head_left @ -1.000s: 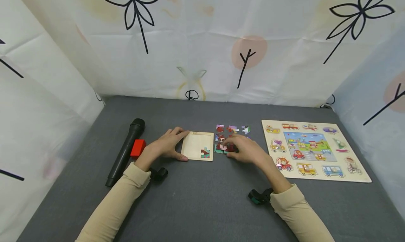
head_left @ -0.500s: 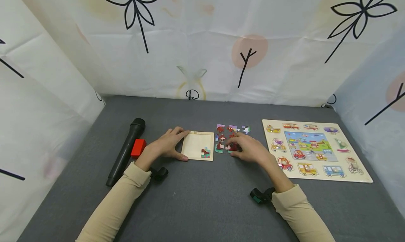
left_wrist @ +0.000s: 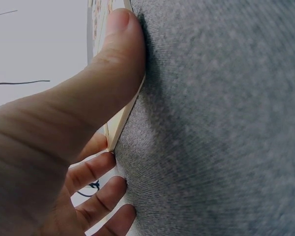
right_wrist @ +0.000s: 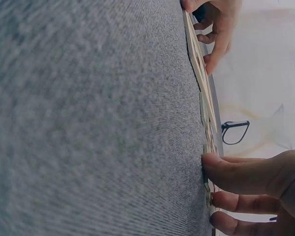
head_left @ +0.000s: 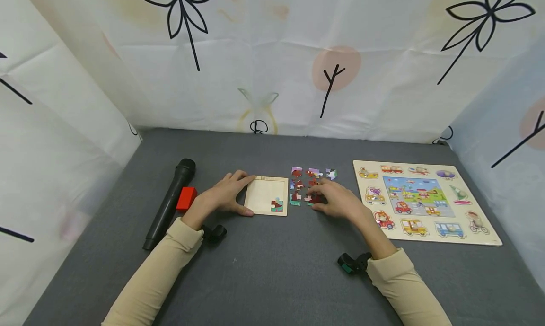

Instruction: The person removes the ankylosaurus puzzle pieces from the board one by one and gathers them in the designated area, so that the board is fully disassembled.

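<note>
A shallow wooden puzzle tray [head_left: 260,196] lies flat on the grey table, with a teal-and-dark-red piece [head_left: 276,205] in its lower right corner. My left hand [head_left: 225,193] holds the tray by its left side; in the left wrist view the thumb [left_wrist: 122,54] lies along the near edge and a finger reaches the corner. To the right lie several colourful puzzle pieces [head_left: 296,185] in loose columns. My right hand [head_left: 334,202] is low over them, thumb and fingertips around a dark red puzzle piece [head_left: 309,199], mostly hidden. In the right wrist view its thumb [right_wrist: 231,172] sits right at the piece's edge.
A black microphone [head_left: 168,205] and a red block [head_left: 186,199] lie left of my left hand. A large wooden vehicle puzzle board [head_left: 430,229] lies at the right. White patterned cloth [head_left: 289,66] encloses the table's back and sides.
My right hand has slid slightly right, and the dark red piece has shifted right with it, opening a gap to the left column of pieces. My left hand and the tray stay put.
</note>
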Demonstrator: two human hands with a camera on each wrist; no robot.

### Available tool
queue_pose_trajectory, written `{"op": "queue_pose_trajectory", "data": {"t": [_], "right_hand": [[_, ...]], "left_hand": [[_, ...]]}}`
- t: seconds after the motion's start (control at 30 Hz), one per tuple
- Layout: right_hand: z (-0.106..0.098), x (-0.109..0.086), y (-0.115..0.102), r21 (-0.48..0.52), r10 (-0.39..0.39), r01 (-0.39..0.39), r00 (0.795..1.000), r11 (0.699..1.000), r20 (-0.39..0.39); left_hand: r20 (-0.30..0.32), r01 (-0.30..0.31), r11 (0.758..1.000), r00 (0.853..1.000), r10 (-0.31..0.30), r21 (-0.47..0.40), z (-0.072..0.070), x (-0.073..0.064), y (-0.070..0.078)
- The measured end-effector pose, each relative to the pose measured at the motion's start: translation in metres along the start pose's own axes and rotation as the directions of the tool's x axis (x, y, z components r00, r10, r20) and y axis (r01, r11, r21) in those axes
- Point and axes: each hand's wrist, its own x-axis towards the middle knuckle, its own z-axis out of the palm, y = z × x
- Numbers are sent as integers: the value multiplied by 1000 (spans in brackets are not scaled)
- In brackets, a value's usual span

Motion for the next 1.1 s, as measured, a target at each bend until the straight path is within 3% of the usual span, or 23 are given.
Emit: {"op": "queue_pose_trajectory", "data": {"t": [0.87, 1.1], "right_hand": [[-1, 1, 2, -4, -45, 45, 999, 999, -2], [-1, 1, 1, 5, -23, 23, 1000, 1000, -2]], "left_hand": [[2, -9, 1000, 1000, 9, 4, 0, 0, 0], [1, -8, 1000, 1000, 8, 4, 0, 0, 0]]}}
